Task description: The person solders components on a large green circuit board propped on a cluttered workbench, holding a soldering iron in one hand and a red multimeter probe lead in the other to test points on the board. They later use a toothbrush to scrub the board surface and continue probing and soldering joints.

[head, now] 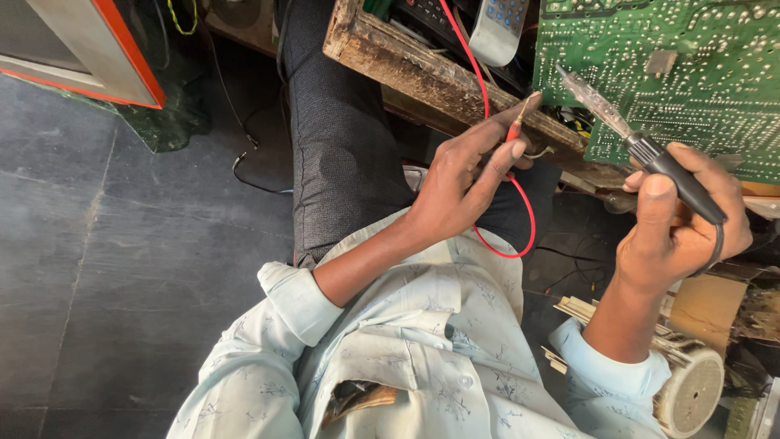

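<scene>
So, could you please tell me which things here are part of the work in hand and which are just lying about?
In use:
left hand holding red probe lead
right hand holding soldering iron
green circuit board

Lying about:
remote control
wooden tray
spool

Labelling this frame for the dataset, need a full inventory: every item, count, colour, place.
green printed circuit board: 1, green with silver solder dots, top right.
black-handled soldering iron: 1, black grip and clear barrel, in the right hand, tip toward the board.
red insulated wire: 1, red, pinched by the left hand, looping down from the wooden box.
worn wooden box: 1, brown, top centre.
grey remote control: 1, grey with blue buttons, inside the box.
orange-edged grey panel: 1, top left on the floor.
dark stone floor: 1, grey, left.
round cream spool: 1, bottom right.
left hand: 1, centre.
right hand: 1, right.
</scene>
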